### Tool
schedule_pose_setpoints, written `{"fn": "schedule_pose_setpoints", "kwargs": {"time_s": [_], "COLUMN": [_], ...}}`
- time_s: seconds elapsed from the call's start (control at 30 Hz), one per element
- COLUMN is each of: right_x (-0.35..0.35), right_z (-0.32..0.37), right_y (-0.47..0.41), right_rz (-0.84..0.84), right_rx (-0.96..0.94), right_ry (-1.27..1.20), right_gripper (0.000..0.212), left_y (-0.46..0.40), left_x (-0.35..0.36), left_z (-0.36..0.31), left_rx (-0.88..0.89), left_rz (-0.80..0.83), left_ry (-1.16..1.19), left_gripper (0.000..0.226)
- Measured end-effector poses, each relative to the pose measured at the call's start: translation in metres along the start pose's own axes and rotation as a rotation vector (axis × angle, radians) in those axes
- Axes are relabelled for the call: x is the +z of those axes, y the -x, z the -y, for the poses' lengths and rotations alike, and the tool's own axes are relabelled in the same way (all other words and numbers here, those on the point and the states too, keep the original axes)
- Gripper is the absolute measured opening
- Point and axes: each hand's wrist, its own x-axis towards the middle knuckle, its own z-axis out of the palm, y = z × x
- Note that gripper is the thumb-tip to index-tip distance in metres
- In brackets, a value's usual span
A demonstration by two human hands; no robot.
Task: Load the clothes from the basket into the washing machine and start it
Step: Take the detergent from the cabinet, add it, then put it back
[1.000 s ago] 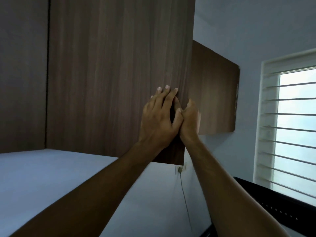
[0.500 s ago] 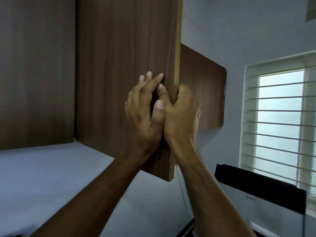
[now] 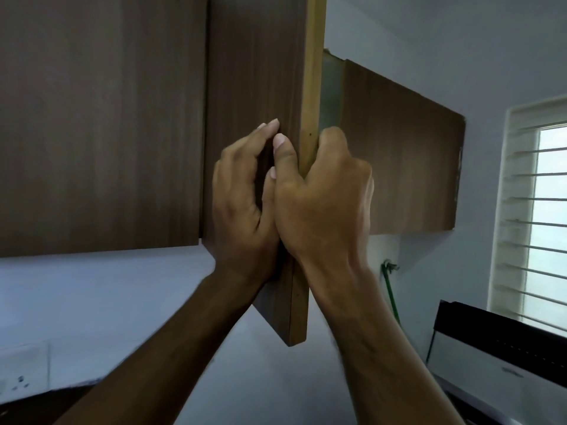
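The person is opening a wall cupboard door (image 3: 257, 87) above head height, presumably to reach something for the wash. The right hand (image 3: 322, 204) is gripping the door's free edge, thumb on the front face and fingers curled round behind it. The left hand (image 3: 242, 191) is resting against the front face just left of it, fingers bent and touching the wood, holding nothing.

To do this well, the person should be pulling with the right hand along the door's swing, out and leftward about the hinge side, rather than downward, which would strain the hinges. The left hand should be steadying only, and the head should be staying clear of the door's low near corner.

The door is standing upright, long axis vertical, its pale edge (image 3: 313, 72) pointing towards the camera, so it looks about half open. A gap is showing between it and the next door (image 3: 399, 148) to the right.

The washing machine (image 3: 491, 348) is sitting low at the right, beneath the window (image 3: 549, 210); only its dark raised panel and white body are showing. The basket and clothes are out of view.
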Motion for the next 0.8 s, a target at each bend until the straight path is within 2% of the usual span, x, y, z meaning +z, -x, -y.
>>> {"fn": "schedule_pose_setpoints", "kwargs": {"time_s": [0.13,0.3,0.8], "right_x": [-0.002,0.002,0.003], "right_z": [-0.001,0.0,0.001], "right_y": [0.011,0.021,0.015], "right_rz": [-0.043,0.005,-0.029], "right_rx": [-0.054,-0.076,-0.138], "right_ry": [-0.11,-0.293,-0.201], "right_gripper": [0.024,0.019,0.02], "left_y": [-0.002,-0.005,-0.004], "left_x": [-0.004,-0.013,-0.006], "left_z": [-0.004,-0.009,-0.011], "left_rx": [-0.001,-0.024,-0.033], "left_rz": [0.017,0.033,-0.011], "left_ry": [0.012,0.047,0.063], "left_gripper": [0.04,0.044,0.046]}}
